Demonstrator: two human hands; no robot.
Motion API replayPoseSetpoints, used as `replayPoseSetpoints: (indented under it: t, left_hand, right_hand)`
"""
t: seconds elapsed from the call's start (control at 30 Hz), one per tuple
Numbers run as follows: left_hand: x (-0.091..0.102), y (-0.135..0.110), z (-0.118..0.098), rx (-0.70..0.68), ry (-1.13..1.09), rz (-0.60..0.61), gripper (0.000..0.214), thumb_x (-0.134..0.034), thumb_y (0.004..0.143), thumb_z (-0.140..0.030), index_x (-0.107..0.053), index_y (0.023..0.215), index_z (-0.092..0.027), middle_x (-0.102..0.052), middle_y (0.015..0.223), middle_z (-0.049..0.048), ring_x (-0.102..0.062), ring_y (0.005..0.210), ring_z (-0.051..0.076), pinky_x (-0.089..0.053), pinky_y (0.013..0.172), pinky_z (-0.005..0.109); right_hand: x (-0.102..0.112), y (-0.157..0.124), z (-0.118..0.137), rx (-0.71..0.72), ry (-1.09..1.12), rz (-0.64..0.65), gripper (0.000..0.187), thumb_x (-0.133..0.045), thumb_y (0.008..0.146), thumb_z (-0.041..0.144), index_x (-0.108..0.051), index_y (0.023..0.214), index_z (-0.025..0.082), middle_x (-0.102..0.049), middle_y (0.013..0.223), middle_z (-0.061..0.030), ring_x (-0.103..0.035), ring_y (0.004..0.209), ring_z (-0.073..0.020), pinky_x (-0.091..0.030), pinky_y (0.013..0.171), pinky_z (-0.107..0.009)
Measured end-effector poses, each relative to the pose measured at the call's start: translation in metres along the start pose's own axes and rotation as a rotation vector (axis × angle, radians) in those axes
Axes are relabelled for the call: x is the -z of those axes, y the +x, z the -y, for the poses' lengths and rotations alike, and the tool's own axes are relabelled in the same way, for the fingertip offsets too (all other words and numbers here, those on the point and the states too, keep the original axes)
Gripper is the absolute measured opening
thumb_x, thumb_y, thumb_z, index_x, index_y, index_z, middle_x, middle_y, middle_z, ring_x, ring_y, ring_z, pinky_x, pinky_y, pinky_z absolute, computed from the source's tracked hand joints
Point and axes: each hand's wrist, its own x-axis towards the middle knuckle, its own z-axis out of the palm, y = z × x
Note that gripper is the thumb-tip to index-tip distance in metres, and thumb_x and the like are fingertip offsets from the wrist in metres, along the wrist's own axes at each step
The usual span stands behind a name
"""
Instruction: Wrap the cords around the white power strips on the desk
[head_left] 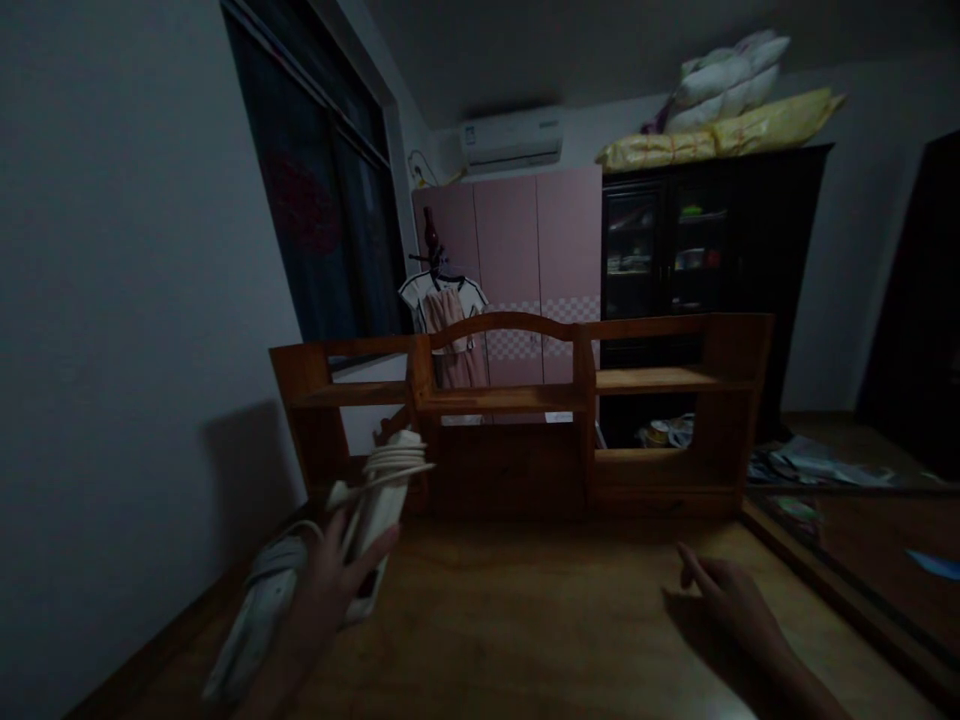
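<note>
Power strip (381,510), white and tilted with its upper end toward the shelf, is in the left-centre of the frame, with several turns of pale cord (396,457) wound about that upper end. The left hand (330,565) has hold of it, fingers closed around its lower half. Just beside it, at lower left, another white strip (262,610) lies on the wooden tabletop (510,620), a cord wrapped over its far end; the left wrist covers part of it. At lower right, the right hand (724,590) is loosely curled over the tabletop, index finger extended toward the left — I see nothing in its grasp, and a shadow falls below it. Across the middle of the frame stands a brown wooden shelf unit (502,400) with 3 sections, the central section topped by an arch. Beyond it, at upper centre, are a pink wardrobe (506,230) and a white air conditioner (513,140); a dark cabinet (772,230) fills the upper right — a yellow bundle (660,152) and a white bundle (727,85) lie on its top.
</note>
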Motion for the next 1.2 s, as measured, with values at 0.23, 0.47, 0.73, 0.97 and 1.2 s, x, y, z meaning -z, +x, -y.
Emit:
replayPoseSetpoints:
  t: [0.23, 0.47, 0.73, 0.97, 1.2]
  left_hand:
    - [-0.146, -0.02, -0.008, -0.067, -0.199, 0.239, 0.078, -0.061, 0.071, -0.053, -0.04, 0.133, -0.01, -0.053, 0.13, 0.0198, -0.053, 0.119, 0.03, -0.042, 0.097, 0.039]
    - [-0.173, -0.05, 0.003, -0.254, 0.003, 0.3, 0.064, -0.06, 0.075, -0.047, -0.045, 0.131, -0.018, -0.055, 0.129, 0.015, -0.056, 0.116, 0.029, -0.044, 0.096, 0.038]
    - [-0.166, -0.057, 0.003, -0.375, -0.008, 0.312, 0.075, -0.063, 0.074, -0.033, -0.031, 0.142, -0.027, -0.051, 0.132, 0.0086, -0.056, 0.113, 0.026, -0.049, 0.092, 0.038]
    - [-0.17, -0.066, 0.006, -0.514, 0.003, 0.28, 0.075, -0.065, 0.075, -0.036, -0.033, 0.141, -0.025, -0.051, 0.129, 0.0106, -0.055, 0.111, 0.026, -0.052, 0.09, 0.039]
    - [-0.16, -0.07, 0.003, -0.818, 0.059, 0.346, 0.075, -0.057, 0.082, -0.047, -0.026, 0.146, -0.021, -0.049, 0.131, 0.0138, -0.052, 0.115, 0.027, -0.049, 0.092, 0.039]
  right_hand:
    - [-0.007, -0.012, 0.064, 0.142, 0.11, -0.064, 0.047, -0.038, 0.091, 0.055, -0.071, 0.088, 0.021, -0.071, 0.084, -0.0059, -0.066, 0.078, -0.0225, -0.048, 0.073, -0.027]
    - [-0.049, -0.018, 0.15, 0.407, 0.05, 0.01, 0.063, -0.043, 0.092, 0.046, -0.022, 0.147, 0.023, -0.053, 0.058, 0.0038, -0.052, 0.048, -0.0152, -0.04, 0.05, -0.025]
    - [-0.078, -0.034, 0.16, 0.324, 0.185, 0.105, 0.083, -0.057, 0.085, 0.045, -0.006, 0.149, 0.03, -0.062, 0.096, -0.0044, -0.059, 0.059, -0.0149, -0.049, 0.059, -0.031]
    - [-0.081, -0.036, 0.157, 0.316, 0.29, 0.109, 0.074, -0.056, 0.085, 0.03, -0.018, 0.148, 0.022, -0.053, 0.129, -0.0139, -0.061, 0.099, -0.0236, -0.051, 0.085, -0.038]
    - [-0.095, -0.03, 0.13, 0.359, 0.342, 0.133, 0.046, -0.061, 0.079, 0.026, -0.054, 0.123, 0.019, -0.061, 0.12, -0.0117, -0.057, 0.108, -0.0266, -0.046, 0.093, -0.041]
